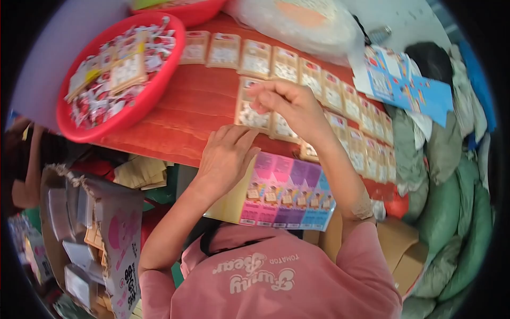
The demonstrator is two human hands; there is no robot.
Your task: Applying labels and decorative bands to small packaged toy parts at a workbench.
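Two hands, mine, both bare, at the near side of a red wood-grain bench (180, 114).

One left hand (226, 154): palm down, fingers extended and loosely bent, unclenched, grasping nothing visible; tips at the near edge of the front-left tray (253, 114), contact uncertain.

One right hand (295, 103): raised over the front row of trays, fingers curled in and thumb drawn toward the index; whether they pinch a small piece, I cannot tell.

Shallow tan trays, two curving rows, running rightward along the bench: a longer back row (256, 57) and a front row (356, 149) nearer me, partly hidden by my right forearm. Contents: small white pieces, too blurred to name; a little red-marked label at the far end of several.

One printed card sheet (289, 191), pink, purple and blue panels, lying between the bench edge and my pink T-shirt (265, 271), its upper left corner under my left hand.

One large red basin (178, 58), left: heaped with small red-and-white wrapped packets (109, 106), several tan trays lying on top.

One clear plastic bag (303, 24), pale contents, beyond the back row.

One cardboard carton (125, 234), lower left: clear plastic cases and tan trays inside.

Blue printed cardboard (409, 90) and green sacks (451, 212), right.
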